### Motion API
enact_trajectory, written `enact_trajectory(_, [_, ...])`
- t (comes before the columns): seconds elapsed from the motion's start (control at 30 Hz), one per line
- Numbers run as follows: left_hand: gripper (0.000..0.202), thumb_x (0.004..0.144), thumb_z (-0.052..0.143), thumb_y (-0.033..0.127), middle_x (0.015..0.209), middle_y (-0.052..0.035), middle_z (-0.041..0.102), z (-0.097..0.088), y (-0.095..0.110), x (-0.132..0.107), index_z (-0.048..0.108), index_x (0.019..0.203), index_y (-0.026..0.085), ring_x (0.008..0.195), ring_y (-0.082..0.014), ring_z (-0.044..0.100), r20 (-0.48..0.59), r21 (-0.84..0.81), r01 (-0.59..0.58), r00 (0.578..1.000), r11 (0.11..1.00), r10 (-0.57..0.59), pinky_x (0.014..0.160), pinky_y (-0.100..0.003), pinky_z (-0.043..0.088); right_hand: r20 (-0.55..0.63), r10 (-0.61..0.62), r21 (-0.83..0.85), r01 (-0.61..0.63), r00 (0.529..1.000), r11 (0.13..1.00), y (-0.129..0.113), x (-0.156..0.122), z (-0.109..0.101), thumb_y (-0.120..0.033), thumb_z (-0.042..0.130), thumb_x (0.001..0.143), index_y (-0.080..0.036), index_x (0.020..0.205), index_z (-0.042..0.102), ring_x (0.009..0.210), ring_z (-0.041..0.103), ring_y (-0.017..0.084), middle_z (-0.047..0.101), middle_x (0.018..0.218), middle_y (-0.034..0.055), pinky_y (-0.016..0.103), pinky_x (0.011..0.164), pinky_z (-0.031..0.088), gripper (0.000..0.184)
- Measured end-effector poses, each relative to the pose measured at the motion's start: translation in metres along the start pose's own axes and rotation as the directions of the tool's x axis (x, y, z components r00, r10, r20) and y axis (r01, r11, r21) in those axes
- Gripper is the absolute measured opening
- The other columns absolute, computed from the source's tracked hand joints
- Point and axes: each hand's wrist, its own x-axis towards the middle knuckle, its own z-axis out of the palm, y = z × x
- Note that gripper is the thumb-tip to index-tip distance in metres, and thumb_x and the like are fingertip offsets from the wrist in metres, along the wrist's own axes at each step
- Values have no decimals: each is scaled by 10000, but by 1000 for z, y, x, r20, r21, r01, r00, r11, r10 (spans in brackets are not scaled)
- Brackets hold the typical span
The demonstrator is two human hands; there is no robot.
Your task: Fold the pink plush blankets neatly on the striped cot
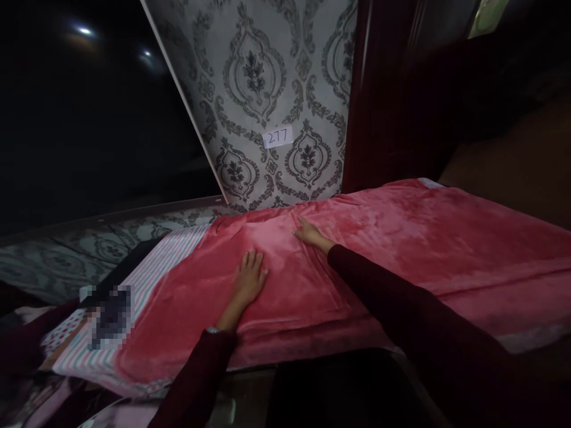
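A pink plush blanket lies spread over a raised flat surface. My left hand rests flat on it, palm down, fingers stretched out. My right hand lies further in on the same blanket, fingers extended and pressed to the fabric. Both arms are in dark maroon sleeves. Neither hand holds anything.
A striped pink-and-white cloth sticks out from under the blanket at the left. Patterned grey wallpaper with a "277" label stands behind. A dark wooden door frame rises at the right. The left background is dark.
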Motion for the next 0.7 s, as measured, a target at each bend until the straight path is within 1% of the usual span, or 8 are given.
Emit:
enact_trajectory(0.1, [591,1045,399,386,1715,-123,300,5,5,-9,419,1604,193,1608,-341,207,24,59,-13,1000,998,12,1237,-599,323,-57,22,-62,-25,998,998,10,5,9,-143,585,870,-208,1483,608,1252,660,279,724,1329,109,351,1049,505,617])
enact_trajectory(0.17, [591,1050,389,394,1717,-107,302,9,4,-11,410,1611,212,1608,-335,209,24,64,-10,1000,998,8,1233,-596,331,-91,39,-75,-46,995,996,19,1,13,-127,527,894,-190,1437,650,1302,629,270,701,1371,120,360,1086,482,561])
enact_trajectory(0.27, [591,1031,441,408,1703,-92,347,11,-3,-9,439,1597,235,1599,-323,242,22,16,-23,1000,1000,23,1234,-573,343,-118,50,-87,-61,992,994,31,-5,16,-106,516,889,-186,1451,641,1301,631,269,674,1412,131,362,1100,476,581])
enact_trajectory(0.33, [559,1023,456,392,1674,-83,408,8,-12,-1,496,1561,246,1568,-304,321,16,-47,-47,999,998,48,1237,-554,350,-113,48,-90,-59,992,994,34,-3,16,-101,542,873,-192,1458,634,1277,646,278,680,1406,126,369,1092,484,600])
enact_trajectory(0.43, [493,1031,421,360,1643,-77,459,-3,-26,26,589,1482,257,1520,-299,407,-45,-114,-46,998,992,41,1230,-571,358,-87,28,-83,-35,996,996,32,10,10,-149,600,875,-204,1506,587,1254,659,287,698,1380,116,369,1074,496,633])
enact_trajectory(0.53, [493,1025,431,336,1653,-102,440,-11,-39,69,584,1479,220,1545,-287,373,-103,-169,-15,995,986,-2,1244,-548,349,-65,11,-49,-15,998,999,25,28,4,-221,643,887,-169,1593,467,1264,651,299,680,1399,144,370,1064,499,729])
enact_trajectory(0.63, [502,1012,454,305,1650,-120,439,-8,-45,113,562,1489,191,1563,-257,346,-67,-204,35,997,978,-50,1272,-484,312,-44,8,-50,-10,999,999,20,39,2,-207,647,880,-166,1610,438,1251,653,311,669,1410,156,387,1069,495,761])
enact_trajectory(0.7, [511,1013,461,323,1655,-120,431,-1,-46,132,549,1499,193,1578,-267,312,-4,-192,60,998,980,-61,1279,-498,287,-34,-19,-77,17,999,997,22,39,4,-153,604,882,-197,1585,485,1236,660,298,667,1416,137,385,1077,489,714])
